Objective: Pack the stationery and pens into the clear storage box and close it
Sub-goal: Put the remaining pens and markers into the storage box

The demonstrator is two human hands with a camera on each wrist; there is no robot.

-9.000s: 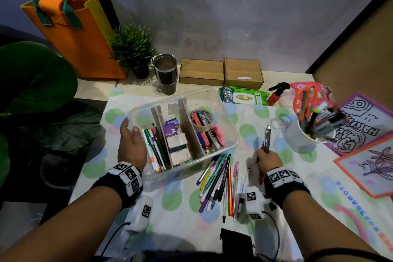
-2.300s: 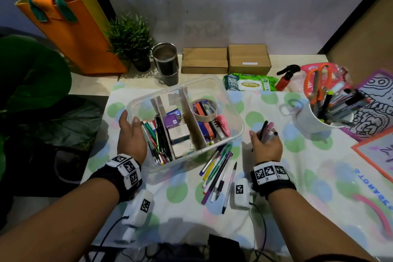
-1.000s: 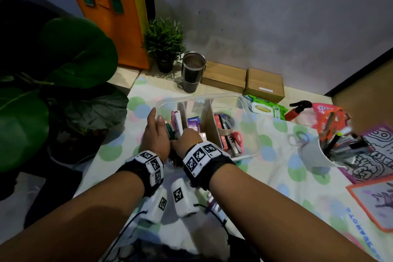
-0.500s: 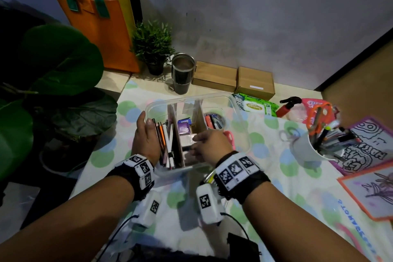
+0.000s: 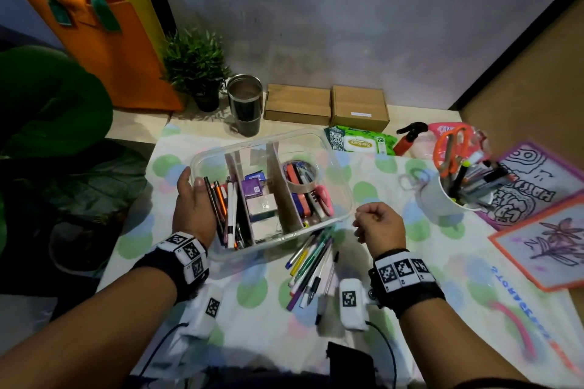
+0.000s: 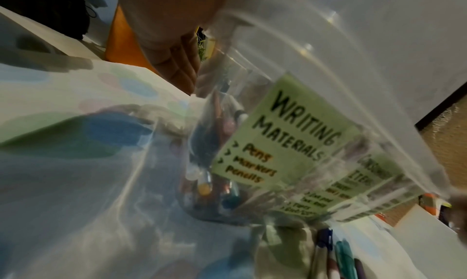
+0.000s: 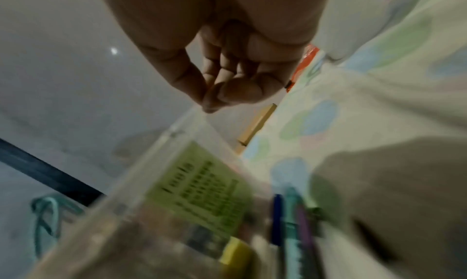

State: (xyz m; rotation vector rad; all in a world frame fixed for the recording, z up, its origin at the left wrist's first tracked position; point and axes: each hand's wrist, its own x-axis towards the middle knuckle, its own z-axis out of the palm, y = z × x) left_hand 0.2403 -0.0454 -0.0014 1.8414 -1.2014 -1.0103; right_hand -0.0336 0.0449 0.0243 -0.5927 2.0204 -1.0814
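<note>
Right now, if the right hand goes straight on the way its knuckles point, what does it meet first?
Probably the storage box: the right hand, fingers curled and holding nothing, points up and left at the box's right wall, just beyond its fingertips. Its height above the cloth is hard to judge, so it might pass over the rim.

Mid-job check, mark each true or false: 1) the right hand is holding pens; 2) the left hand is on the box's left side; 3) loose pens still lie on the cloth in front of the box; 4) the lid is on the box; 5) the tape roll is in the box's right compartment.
1) False. The right hand is curled and holds nothing, as the right wrist view confirms.
2) True. The left hand rests against the left wall of the clear storage box.
3) True. The loose pens lie on the cloth by the box's near right corner.
4) False. The box is open on top; no lid is in view.
5) True. The tape roll sits in the right compartment.
</note>
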